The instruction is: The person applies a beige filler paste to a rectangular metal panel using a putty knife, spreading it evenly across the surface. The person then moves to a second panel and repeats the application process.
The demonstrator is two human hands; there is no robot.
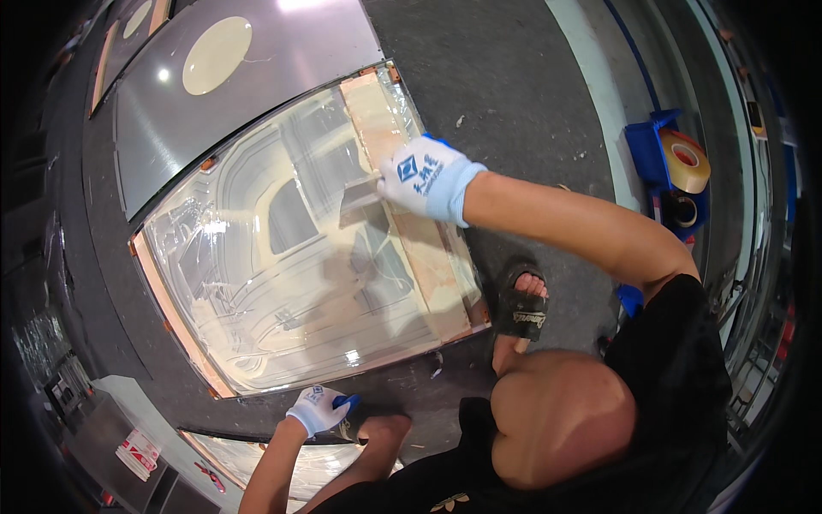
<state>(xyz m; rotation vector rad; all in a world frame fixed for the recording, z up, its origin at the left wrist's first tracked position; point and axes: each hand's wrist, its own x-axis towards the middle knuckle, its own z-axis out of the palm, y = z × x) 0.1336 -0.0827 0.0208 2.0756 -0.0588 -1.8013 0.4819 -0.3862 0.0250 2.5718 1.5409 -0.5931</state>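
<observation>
A white glove with a blue cuff covers my right hand (424, 178), which is closed around a flat metal scraper (360, 200). Its blade lies over the right part of a large rectangular panel (257, 197) on the floor. Uneven cream-coloured paste (268, 224) and shiny clear film cover this panel, and pale strips (411, 248) run along two of its sides. My left hand (318, 409), in a matching glove with blue finger coating, hangs just off the panel's near edge. Its fingers bend under and are mostly hidden; no tool shows there.
Beyond the panel lies a smooth metal sheet (300, 60) with a round cream puddle (217, 56). My sandalled foot (524, 300) stands by the panel's right corner. Blue holders with a tape roll (685, 163) are at the right. Another film-covered panel (257, 458) lies near my left arm.
</observation>
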